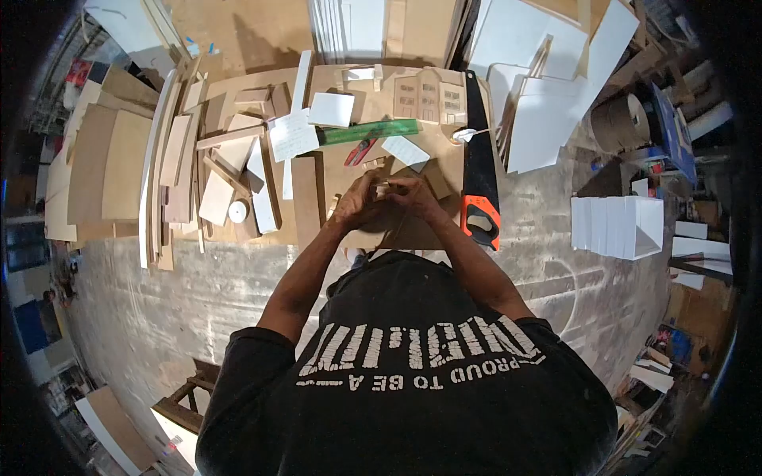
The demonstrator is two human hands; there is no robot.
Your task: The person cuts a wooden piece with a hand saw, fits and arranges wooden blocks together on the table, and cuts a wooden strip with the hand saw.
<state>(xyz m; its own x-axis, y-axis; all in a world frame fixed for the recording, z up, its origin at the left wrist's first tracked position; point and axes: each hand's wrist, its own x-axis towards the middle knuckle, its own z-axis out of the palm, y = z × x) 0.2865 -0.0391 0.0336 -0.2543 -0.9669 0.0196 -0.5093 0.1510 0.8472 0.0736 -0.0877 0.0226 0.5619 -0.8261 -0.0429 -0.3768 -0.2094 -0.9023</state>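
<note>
Evidently, the small wooden piece (382, 190) lies right between the two hands, over the near part of the desk (444, 147), with fingertips meeting it from both sides. At its right end, the fingers (394, 182) of the right hand (414, 195) are drawn together and pinch it. To its left, the left hand (357, 203) curls inward with its fingers bent close about the piece (they are too small in the view to tell whether they pinch it or merely steady it). Just beyond the hands are a red cutter (361, 151) and a white card (406, 151), the card nearer the right hand. Farther off, a green ruler (369, 132) lies crosswise, its left end by a sheet with writing (293, 136). A brown board (307, 198) lies lengthwise to the left of the left hand. Well apart on the right, a handsaw (480, 151) lies along the desk's side, its orange handle toward the person. Near the far edge, a wooden panel with window openings (429, 97) lies beside the saw blade, and a white disc (238, 211) sits among wood offcuts at the left.
</note>
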